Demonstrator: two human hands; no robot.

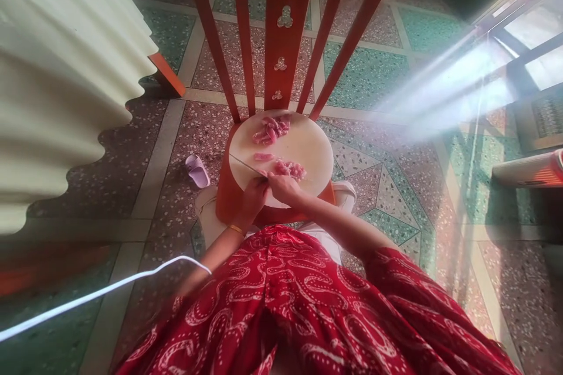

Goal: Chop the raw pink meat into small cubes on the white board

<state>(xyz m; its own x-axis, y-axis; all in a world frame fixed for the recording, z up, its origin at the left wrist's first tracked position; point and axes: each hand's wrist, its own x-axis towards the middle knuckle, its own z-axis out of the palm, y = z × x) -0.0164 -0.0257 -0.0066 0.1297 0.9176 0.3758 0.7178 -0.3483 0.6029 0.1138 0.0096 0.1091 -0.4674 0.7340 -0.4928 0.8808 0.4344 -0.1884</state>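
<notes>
A round, pale cutting board (314,135) lies on the seat of a reddish-brown wooden chair (226,199). My right hand (285,188) is closed around a knife (246,164), whose thin blade, seen nearly edge-on, points to the far left across the board. Close against it, my left hand (255,194) has its fingers curled by the near end of the blade; what they hold is hidden. Just beyond my right hand sits a pile of cut raw meat (290,170), with a loose meat strip (264,157) to its left. Another meat pile (271,130) rests toward the back of the board.
The slatted chair back (288,41) rises behind the board. A lilac slipper (197,171) lies on the terrazzo floor (365,76) to the left. A pale wavy-edged cloth (74,70) hangs at far left, and a white cord (109,287) crosses the lower left.
</notes>
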